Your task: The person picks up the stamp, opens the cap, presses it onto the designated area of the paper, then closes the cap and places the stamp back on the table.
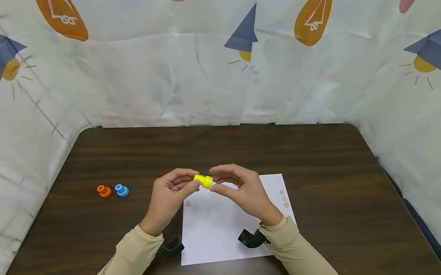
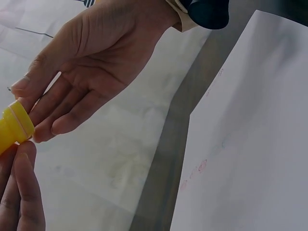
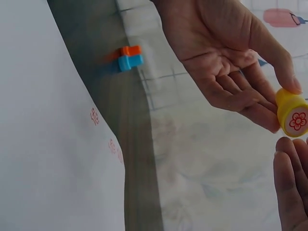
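Note:
A yellow flower stamp is pinched between the thumb and fingers of my left hand, above the white paper. In the right wrist view the stamp shows its round face with a red flower. My right hand is at the stamp's wide end, thumb and fingers spread apart; whether the tips touch it I cannot tell. In the left wrist view my right hand has loosely extended fingers beside the stamp.
On the dark wooden table, an orange stamp and a blue stamp stand to the left. Small red flower prints mark the paper's upper right, and another print its left edge. Patterned cloth hangs behind the table.

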A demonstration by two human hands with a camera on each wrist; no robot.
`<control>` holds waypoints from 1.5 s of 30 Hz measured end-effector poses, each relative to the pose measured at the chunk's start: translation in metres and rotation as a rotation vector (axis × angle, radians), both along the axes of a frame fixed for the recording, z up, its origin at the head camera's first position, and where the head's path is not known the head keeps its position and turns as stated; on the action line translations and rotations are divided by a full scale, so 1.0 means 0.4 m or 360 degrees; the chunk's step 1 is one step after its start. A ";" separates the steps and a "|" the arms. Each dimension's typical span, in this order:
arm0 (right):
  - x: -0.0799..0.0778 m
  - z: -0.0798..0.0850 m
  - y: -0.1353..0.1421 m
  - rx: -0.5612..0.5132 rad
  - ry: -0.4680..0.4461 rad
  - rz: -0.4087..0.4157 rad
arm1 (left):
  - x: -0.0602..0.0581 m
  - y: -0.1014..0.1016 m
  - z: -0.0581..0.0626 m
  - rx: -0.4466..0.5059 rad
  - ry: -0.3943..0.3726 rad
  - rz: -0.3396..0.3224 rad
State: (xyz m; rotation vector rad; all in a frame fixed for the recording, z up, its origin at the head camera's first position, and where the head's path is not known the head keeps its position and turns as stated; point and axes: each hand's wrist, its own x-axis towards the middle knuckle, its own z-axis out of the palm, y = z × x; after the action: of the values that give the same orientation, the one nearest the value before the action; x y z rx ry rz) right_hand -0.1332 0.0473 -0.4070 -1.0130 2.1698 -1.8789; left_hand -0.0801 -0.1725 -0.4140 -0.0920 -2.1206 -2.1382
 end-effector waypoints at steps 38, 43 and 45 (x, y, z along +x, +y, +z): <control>0.022 -0.017 -0.014 -0.0171 0.0068 -0.0058 | 0.010 0.020 -0.015 0.0039 0.0113 0.0092; 0.024 -0.020 -0.016 -0.0190 0.0104 -0.0082 | 0.013 0.023 -0.015 0.0038 0.0128 0.0107; 0.024 -0.021 -0.016 -0.0206 0.0116 -0.0085 | 0.013 0.023 -0.014 0.0036 0.0138 0.0113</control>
State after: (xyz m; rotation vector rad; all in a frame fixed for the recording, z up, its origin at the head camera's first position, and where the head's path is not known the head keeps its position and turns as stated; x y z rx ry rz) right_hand -0.1237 0.0408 -0.4155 -1.0724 2.1593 -2.0611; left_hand -0.0749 -0.1631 -0.4196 -0.1038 -2.0201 -2.0788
